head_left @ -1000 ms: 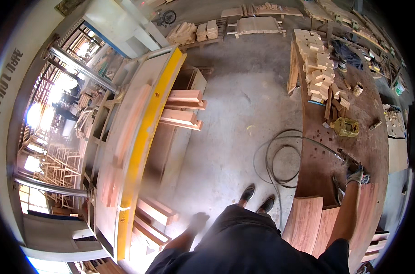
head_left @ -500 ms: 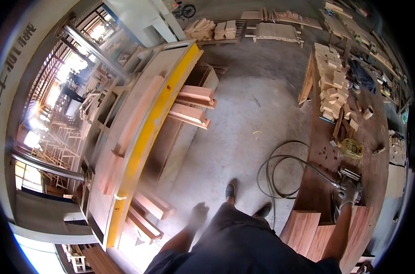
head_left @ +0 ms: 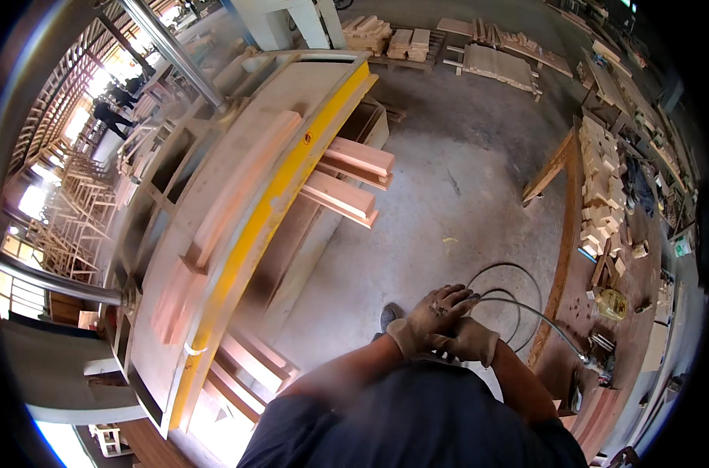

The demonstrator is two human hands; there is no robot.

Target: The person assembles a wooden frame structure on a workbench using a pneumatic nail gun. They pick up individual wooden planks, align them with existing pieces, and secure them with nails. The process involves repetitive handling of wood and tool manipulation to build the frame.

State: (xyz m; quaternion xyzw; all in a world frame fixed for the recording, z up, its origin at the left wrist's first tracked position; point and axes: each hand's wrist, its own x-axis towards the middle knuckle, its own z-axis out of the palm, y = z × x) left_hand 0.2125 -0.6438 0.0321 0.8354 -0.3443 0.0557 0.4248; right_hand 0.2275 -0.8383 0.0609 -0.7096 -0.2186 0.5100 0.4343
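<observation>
Both my hands wear pale work gloves and meet in front of my body. My left hand [head_left: 434, 318], its glove darkly stained, lies over my right hand [head_left: 473, 342] with its fingers stretched out toward the right. Partly covered by the left, the right hand touches it, and its fingertips are hidden. I see no tool or wood in either hand. Off to the right, an air tool with a metal body [head_left: 602, 360] lies on the brown workbench [head_left: 561, 343], apart from my hands. A dark air hose [head_left: 545, 312] runs from it and loops beside my right hand.
On my left stands a large press with a yellow edge [head_left: 272, 191]. Wooden beams [head_left: 354, 160] stick out from under it. Stacked pale wood blocks [head_left: 600, 183] and a yellowish plastic container [head_left: 610, 304] sit on the bench. Reddish boards [head_left: 596, 417] lie at its near end.
My right hand has let go of the air tool on the bench and moved left. My left hand has come up and right to meet it. The view has shifted.
</observation>
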